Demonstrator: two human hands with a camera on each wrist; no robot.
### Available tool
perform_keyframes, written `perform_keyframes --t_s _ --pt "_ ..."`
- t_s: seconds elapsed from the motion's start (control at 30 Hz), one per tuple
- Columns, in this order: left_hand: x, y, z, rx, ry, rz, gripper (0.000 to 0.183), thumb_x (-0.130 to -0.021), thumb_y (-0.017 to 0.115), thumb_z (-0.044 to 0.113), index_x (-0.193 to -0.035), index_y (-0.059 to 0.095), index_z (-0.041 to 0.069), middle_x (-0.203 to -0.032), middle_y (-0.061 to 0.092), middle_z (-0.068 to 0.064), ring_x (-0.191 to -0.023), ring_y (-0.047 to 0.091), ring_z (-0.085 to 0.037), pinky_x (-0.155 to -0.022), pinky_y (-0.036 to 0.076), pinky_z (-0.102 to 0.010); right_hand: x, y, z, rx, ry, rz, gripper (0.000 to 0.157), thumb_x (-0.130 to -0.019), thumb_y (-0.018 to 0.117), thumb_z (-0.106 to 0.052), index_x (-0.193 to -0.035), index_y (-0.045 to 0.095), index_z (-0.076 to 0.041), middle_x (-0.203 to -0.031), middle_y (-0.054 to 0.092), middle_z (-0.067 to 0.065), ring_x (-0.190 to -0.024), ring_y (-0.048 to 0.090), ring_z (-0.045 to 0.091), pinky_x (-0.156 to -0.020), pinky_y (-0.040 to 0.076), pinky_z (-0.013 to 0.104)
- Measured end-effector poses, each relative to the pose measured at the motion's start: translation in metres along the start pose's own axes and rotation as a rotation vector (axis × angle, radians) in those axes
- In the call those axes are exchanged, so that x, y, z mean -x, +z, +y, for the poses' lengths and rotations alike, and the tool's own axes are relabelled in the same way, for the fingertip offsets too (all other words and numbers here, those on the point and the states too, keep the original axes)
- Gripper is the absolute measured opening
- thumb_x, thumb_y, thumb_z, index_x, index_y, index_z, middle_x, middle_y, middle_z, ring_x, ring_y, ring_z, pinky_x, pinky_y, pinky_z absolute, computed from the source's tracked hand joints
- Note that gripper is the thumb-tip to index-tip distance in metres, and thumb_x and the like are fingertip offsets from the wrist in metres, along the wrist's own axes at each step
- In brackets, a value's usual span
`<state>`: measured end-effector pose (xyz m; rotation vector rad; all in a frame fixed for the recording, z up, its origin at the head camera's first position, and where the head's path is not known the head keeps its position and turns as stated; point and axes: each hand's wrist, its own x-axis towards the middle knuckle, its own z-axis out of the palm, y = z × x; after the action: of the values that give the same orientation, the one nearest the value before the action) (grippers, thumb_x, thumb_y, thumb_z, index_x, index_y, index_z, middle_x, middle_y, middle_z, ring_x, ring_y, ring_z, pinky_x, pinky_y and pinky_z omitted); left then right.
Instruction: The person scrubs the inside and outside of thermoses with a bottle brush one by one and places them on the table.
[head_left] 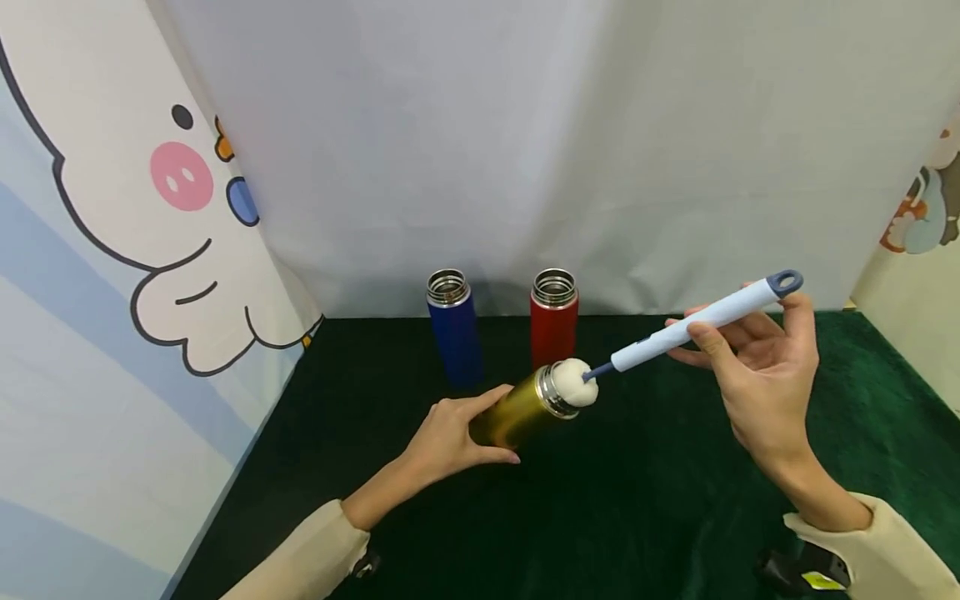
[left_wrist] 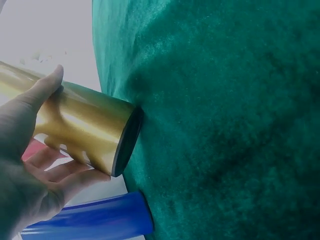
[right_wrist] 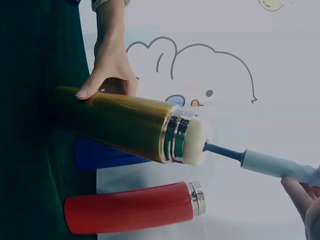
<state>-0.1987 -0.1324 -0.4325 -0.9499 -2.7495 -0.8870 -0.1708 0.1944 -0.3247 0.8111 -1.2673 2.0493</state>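
Note:
A gold vacuum flask is tilted in my left hand, its mouth turned up to the right. The thumb and fingers curl round its body, with the dark base showing in the left wrist view. My right hand pinches the light blue handle of a sponge bottle brush between thumb and fingers. The brush's white sponge head sits at the flask's steel mouth, bulging out of it. How far the sponge reaches inside is hidden.
Behind the gold flask, a blue flask and a red flask stand upright without lids. Dark green cloth covers the table. A pale curtain hangs at the back, and a cartoon-printed sheet is at the left.

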Motion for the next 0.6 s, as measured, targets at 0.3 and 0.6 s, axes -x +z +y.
perform_keyframes --t_s 0.3,0.6 --pt "0.003 0.004 0.0 0.025 -0.006 0.023 0.085 -0.073 0.092 0.039 -0.147 0.055 0.021 -0.128 0.073 -0.009 -0.108 0.073 -0.02 -0.093 0.06 -0.038 0.003 0.01 0.009 0.037 0.002 -0.059 0.048 -0.085 0.06 0.028 -0.129 0.046 0.014 -0.099 0.077 0.019 -0.092 0.078 0.028 -0.072 0.064 0.036" --pt "0.003 -0.001 -0.006 0.038 0.032 0.02 0.086 -0.075 0.092 0.036 -0.149 0.052 0.019 -0.129 0.072 -0.01 -0.107 0.073 -0.021 -0.093 0.061 -0.037 0.018 0.015 0.021 0.041 -0.064 -0.06 0.049 -0.085 0.064 0.025 -0.129 0.044 0.018 -0.108 0.076 0.022 -0.097 0.078 0.029 -0.076 0.063 0.035"
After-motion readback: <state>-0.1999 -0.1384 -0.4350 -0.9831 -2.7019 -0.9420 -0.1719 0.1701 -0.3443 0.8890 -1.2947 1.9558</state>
